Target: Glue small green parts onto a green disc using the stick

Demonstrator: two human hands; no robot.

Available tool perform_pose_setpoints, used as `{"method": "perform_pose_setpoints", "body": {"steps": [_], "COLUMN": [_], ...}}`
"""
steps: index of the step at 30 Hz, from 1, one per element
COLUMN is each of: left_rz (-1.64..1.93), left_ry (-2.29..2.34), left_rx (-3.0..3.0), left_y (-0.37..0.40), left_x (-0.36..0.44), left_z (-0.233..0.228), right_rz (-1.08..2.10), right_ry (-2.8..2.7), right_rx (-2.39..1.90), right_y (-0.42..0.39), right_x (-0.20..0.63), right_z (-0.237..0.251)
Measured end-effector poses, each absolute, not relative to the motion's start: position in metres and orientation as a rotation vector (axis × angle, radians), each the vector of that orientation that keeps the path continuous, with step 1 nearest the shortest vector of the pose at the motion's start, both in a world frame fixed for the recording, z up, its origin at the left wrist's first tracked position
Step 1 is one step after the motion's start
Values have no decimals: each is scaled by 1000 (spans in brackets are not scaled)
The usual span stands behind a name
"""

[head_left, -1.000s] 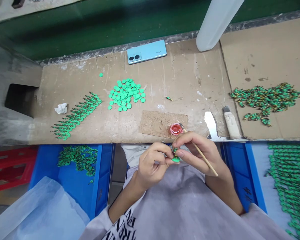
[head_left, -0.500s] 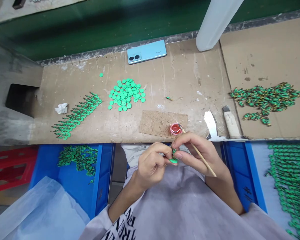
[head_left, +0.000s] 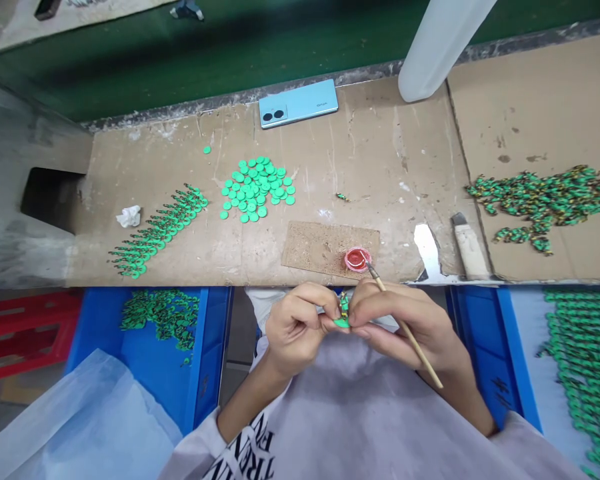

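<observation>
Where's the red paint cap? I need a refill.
In the head view, the red paint cap sits at the table's near edge, on the corkboard's right corner, just beyond the right hand.

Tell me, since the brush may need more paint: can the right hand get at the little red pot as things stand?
Probably yes. The right hand holds the brush just below the red pot, which sits open at the bench edge with nothing between them.
</observation>
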State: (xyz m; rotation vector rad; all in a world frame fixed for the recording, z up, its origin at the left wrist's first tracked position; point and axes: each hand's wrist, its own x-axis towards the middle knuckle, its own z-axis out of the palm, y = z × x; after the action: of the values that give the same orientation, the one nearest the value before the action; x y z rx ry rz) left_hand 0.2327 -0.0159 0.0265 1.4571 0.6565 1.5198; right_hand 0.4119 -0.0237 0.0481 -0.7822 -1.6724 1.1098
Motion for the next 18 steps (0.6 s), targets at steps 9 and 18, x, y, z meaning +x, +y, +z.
{"method": "perform_pose_setpoints", "body": {"steps": [9, 18], "left_rz": [1489, 1442], "left_ry": [688, 727], "left_rx": [1490, 1732], "left_y": [-16, -16], "left_x": [228, 218], "left_z": [29, 28], "right_rz": [878, 785], "right_ry": [-1773, -1885], "right_rx": [-785, -814], "right_y": [-22, -18], "right_x": [411, 409], "right_z": [42, 42]}}
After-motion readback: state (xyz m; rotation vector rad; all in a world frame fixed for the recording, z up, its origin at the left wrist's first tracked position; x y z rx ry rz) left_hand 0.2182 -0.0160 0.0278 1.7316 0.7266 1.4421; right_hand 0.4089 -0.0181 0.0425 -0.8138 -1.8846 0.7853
